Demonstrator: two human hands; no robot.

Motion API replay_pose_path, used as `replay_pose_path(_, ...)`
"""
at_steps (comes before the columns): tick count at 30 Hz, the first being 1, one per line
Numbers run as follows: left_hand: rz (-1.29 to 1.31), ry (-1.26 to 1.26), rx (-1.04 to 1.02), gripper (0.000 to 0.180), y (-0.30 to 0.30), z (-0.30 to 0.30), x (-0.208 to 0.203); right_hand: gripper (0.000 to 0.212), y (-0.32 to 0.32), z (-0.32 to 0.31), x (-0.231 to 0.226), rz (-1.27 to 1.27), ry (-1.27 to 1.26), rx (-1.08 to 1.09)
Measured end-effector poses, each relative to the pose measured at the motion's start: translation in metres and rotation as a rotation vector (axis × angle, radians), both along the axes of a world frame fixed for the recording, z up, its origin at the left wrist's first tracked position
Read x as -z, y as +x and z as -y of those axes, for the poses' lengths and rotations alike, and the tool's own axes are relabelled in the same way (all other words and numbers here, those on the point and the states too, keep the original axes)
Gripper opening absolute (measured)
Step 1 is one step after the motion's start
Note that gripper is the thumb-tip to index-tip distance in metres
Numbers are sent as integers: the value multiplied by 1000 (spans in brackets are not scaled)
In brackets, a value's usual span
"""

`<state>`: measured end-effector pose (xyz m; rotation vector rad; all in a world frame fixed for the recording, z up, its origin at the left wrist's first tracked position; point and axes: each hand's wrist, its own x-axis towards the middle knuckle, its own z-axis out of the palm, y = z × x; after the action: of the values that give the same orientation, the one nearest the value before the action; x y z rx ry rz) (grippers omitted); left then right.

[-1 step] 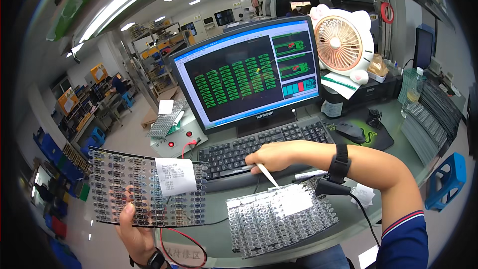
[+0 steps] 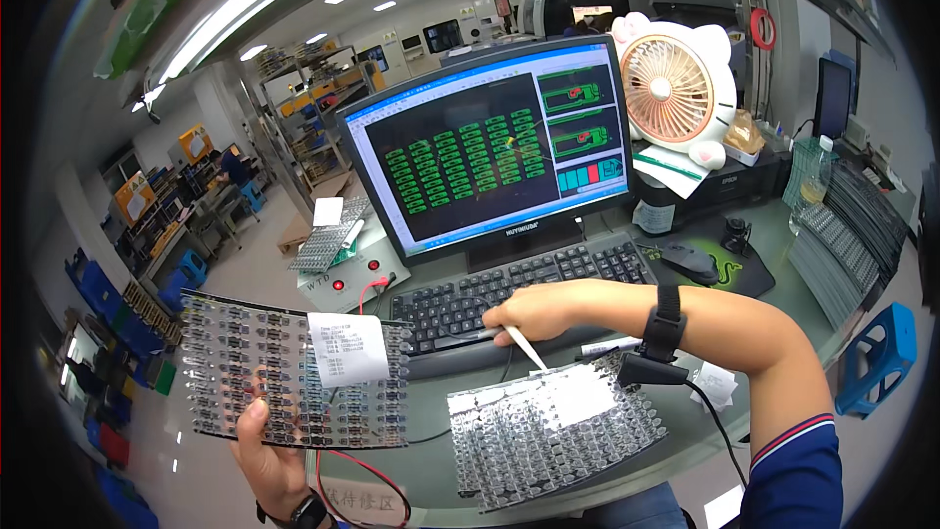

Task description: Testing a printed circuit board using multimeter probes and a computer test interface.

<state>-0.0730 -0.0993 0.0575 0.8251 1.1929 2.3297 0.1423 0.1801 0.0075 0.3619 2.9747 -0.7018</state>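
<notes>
My left hand (image 2: pixel 262 458) holds up a panel of many small circuit boards (image 2: pixel 230 362) at the left, with the thumb on its face and the fingers behind it. A white printed paper slip (image 2: pixel 349 348) lies against this panel's upper right part. My right hand (image 2: pixel 534 312) is closed over the keyboard's front edge, gripping a slim white pen-like tool (image 2: pixel 527 348). Its tip points down at the upper edge of a second panel of small boards (image 2: pixel 548 441), which lies tilted at the desk's front. Light glares off that panel; a whitish sheet seems to cover its upper part.
A monitor (image 2: pixel 480 147) with green board outlines stands behind the keyboard (image 2: pixel 450 309). Right of it are a fan (image 2: pixel 676 88), a mouse (image 2: pixel 688 261), a bottle (image 2: pixel 815 176) and stacked panels (image 2: pixel 842 245). A control box (image 2: pixel 357 274) sits left; a wrist-strap cord (image 2: pixel 720 421) hangs from my right wrist.
The panel in my left hand sits very slightly further right in the picture. My right hand and its tool stay in place.
</notes>
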Motion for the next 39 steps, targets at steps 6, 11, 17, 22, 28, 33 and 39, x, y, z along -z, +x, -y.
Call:
replay_pose_path(6, 107, 55, 194, 45, -24, -3, 29, 35, -7, 0, 3, 94, -4, -5)
replay_pose_path(11, 220, 4, 236, 43, -11, -19, 37, 37, 16, 0, -28, -118, -47, 265)
replay_pose_path(17, 261, -10, 191, 50, 7, -32, 45, 36, 44, 15, -82, -609, -451, 496)
replay_pose_path(22, 240, -98, 342, 60, 6, -35, 60, 30, 32, 50, -92, -940, -1053, 295)
replay_pose_path(28, 262, -72, 394, 63, 21, -31, 55, 20, -7, 93, -86, -928, -1005, -35)
replay_pose_path(33, 243, -86, 502, 63, 11, -27, 64, 18, -30, 104, -71, -970, -883, -58)
replay_pose_path(39, 227, -104, 497, 61, 12, -29, 62, 16, -35, 105, -62, -964, -824, -20)
